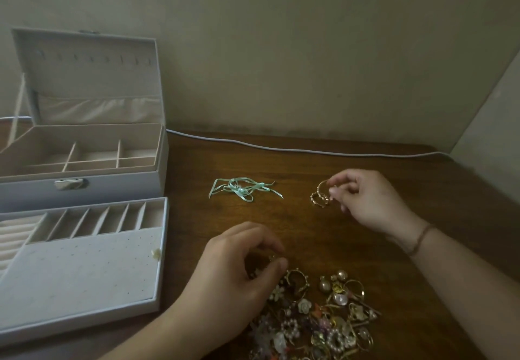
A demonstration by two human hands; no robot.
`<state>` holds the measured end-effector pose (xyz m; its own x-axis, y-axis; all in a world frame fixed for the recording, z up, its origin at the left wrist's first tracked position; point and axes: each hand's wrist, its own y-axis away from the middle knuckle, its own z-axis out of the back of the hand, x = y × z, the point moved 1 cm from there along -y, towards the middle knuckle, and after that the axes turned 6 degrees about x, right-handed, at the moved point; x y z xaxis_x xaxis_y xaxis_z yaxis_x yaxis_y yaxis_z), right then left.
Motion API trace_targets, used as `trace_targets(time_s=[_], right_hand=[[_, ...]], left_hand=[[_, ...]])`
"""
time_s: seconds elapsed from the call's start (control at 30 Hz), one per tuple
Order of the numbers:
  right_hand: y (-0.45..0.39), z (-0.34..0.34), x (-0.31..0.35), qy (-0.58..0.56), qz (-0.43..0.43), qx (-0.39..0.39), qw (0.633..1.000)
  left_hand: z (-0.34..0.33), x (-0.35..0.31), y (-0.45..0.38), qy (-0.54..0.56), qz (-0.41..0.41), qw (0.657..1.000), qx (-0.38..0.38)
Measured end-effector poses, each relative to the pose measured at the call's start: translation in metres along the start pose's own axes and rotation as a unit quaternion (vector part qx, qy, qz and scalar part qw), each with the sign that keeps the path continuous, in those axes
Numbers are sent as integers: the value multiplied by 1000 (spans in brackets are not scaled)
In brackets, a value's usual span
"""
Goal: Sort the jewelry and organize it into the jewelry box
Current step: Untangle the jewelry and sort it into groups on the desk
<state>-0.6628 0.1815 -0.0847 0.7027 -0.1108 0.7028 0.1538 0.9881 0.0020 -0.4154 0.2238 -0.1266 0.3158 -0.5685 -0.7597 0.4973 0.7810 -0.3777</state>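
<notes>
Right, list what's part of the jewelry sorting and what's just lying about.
Job: jewelry pile; gold rings pinched in right hand; left hand picking at the pile; jewelry box; its tray; mint ribbon, perhaps.
Lying about: white cable; table.

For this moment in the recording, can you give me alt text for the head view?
A person's right hand pinches gold rings above a dark wooden table while the left hand picks at a jewelry pile. To the left stand an open jewelry box and its removed tray; a mint ribbon lies mid-table.
</notes>
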Motion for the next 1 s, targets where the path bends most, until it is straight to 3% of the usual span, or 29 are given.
trace_targets(time_s=[0.2, 0.37, 0.53, 1.0], right_hand=[[-38, -8, -10, 147, -1, 21, 989], [-36, -7, -6, 175, 23, 36, 984], [-32, -12, -5, 260, 55, 102, 959], [-67, -40, 26, 226, 57, 70, 970]], left_hand=[[0, 3, -2, -16, -11, 1000, 6], [2, 5, -1, -22, -3, 1000, 9], [1, 7, -2, -30, 2, 999, 11], [7, 6, 0, -42, 12, 997, 61]])
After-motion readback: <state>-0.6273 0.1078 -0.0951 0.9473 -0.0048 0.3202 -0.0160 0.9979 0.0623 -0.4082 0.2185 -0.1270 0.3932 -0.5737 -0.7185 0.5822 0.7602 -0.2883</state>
